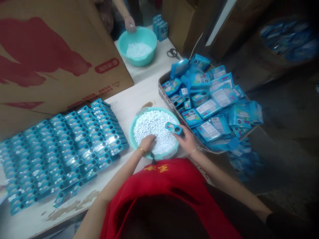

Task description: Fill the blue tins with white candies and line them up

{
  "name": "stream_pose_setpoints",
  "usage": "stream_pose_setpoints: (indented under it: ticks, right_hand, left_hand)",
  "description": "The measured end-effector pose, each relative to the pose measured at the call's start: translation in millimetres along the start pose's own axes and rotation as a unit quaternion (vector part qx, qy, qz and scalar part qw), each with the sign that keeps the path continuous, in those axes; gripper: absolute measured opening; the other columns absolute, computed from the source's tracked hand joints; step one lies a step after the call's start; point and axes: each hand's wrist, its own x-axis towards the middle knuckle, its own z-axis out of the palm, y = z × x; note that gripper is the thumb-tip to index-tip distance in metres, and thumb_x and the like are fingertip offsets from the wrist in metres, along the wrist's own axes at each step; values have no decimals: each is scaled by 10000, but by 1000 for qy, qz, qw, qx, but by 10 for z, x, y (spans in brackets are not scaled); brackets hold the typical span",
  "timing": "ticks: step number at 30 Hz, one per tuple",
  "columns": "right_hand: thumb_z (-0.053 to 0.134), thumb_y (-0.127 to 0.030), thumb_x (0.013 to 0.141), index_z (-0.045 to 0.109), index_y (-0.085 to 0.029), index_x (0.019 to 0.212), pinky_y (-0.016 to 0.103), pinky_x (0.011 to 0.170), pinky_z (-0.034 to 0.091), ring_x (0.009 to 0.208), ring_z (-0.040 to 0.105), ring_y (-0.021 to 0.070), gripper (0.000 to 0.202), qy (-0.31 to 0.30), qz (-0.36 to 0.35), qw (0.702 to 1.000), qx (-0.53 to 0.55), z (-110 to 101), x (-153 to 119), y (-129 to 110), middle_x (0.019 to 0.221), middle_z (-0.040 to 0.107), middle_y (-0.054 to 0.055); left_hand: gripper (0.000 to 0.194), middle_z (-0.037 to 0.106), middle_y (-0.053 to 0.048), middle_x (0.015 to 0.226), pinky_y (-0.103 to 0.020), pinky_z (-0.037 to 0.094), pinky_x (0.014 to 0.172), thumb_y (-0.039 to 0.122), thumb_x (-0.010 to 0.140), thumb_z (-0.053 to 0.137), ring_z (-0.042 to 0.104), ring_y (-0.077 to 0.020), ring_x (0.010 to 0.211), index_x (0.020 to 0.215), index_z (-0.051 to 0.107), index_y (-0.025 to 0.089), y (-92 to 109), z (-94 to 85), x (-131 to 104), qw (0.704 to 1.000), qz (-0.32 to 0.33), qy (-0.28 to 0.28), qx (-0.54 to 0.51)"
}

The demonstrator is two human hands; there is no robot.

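Note:
A turquoise bowl (131,135) full of small white candies (157,121) stands on the table in front of me. Into its near side dips my left hand (147,143), fingers curled together among the candies, fingertips partly hidden. My right hand (187,142) grips a small blue candy box (173,128) over the bowl's right edge. That box lies tilted, with a dark round spot near the fingers. Close by on the right, an open carton (166,98) is heaped with blue candy boxes (208,108).
Rows of blue boxes (62,149) cover the table's left side, beside a large cardboard box (74,39). Farther back are a second turquoise bowl (142,62), another person's hand (130,24), black-handled scissors (172,53) and several upright boxes (160,28).

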Motion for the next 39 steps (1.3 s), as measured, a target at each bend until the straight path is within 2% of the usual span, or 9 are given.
stream_pose_setpoints:
  ticks: [3, 7, 15, 22, 26, 29, 33, 36, 39]
  right_hand:
    - [601, -434, 847, 508, -214, 1230, 435, 931, 494, 1081, 602, 263, 452, 10, 10, 1000, 4, 10, -14, 3, 1167, 634, 113]
    - [593, -416, 853, 499, -216, 1245, 428, 938, 492, 1085, 602, 260, 450, 0, 4, 1000, -1, 28, -27, 17, 1172, 630, 115]
    - [529, -204, 830, 527, -219, 1232, 453, 951, 495, 1096, 590, 265, 402, -55, -81, 994, -40, 164, 5, -106, 1168, 636, 98]
    - [518, -181, 836, 514, -198, 1254, 454, 953, 499, 1103, 584, 263, 418, -57, -122, 990, -27, 302, 16, -151, 1174, 635, 113]
    - [525, -196, 847, 516, -207, 1251, 452, 957, 497, 1101, 589, 258, 405, -43, -117, 992, -16, 267, 3, -111, 1171, 639, 104]
    - [560, -257, 862, 520, -215, 1241, 437, 960, 494, 1108, 589, 255, 383, -28, -82, 996, -8, 187, -18, -64, 1172, 637, 102]
    - [609, -371, 854, 512, -221, 1238, 416, 952, 495, 1089, 602, 252, 423, 4, -35, 999, 0, 71, -26, -19, 1166, 635, 107]
    - [617, -405, 845, 506, -226, 1239, 411, 948, 491, 1070, 608, 249, 446, 15, -16, 1000, 2, 14, -16, -17, 1164, 634, 99]
    - [612, -422, 844, 513, -223, 1224, 409, 934, 493, 1061, 606, 249, 441, 13, 5, 1000, 2, -19, -9, -28, 1152, 636, 95]
  left_hand:
    - [221, 647, -73, 1006, -327, 474, 852, 311, 885, 484, 600, -196, 919, 1030, 595, 187, -69, -96, -76, 999, 21, 8, -46]
    - [268, 643, -73, 970, -324, 483, 831, 380, 901, 477, 604, -186, 884, 1042, 586, 179, -97, -532, -367, 989, 75, 51, -118]
    - [222, 632, -65, 948, -291, 482, 773, 323, 932, 447, 596, -171, 859, 1049, 577, 185, 542, -1473, -647, 985, 159, 47, 49]
    - [208, 596, -99, 822, -303, 442, 600, 120, 901, 401, 558, -215, 768, 865, 605, 145, 1328, -1644, -674, 946, 85, 1, 313]
    - [205, 595, -93, 856, -313, 437, 625, 144, 915, 393, 551, -227, 816, 915, 597, 153, 1286, -1687, -726, 945, 68, 34, 317]
    - [191, 603, -83, 897, -292, 435, 652, 254, 931, 423, 560, -212, 842, 951, 591, 167, 800, -1544, -652, 962, 9, 50, 270]
    - [168, 621, -110, 920, -320, 458, 721, 204, 893, 463, 581, -226, 862, 932, 614, 143, 139, -910, -388, 990, -36, -16, 139]
    - [173, 641, -84, 981, -317, 465, 834, 191, 881, 486, 586, -205, 941, 992, 617, 172, 63, -327, -141, 997, -2, -28, 74]
    - [214, 640, -78, 1071, -300, 453, 909, 230, 909, 461, 583, -183, 1005, 1070, 591, 177, 202, 21, 37, 999, 28, -15, 29]
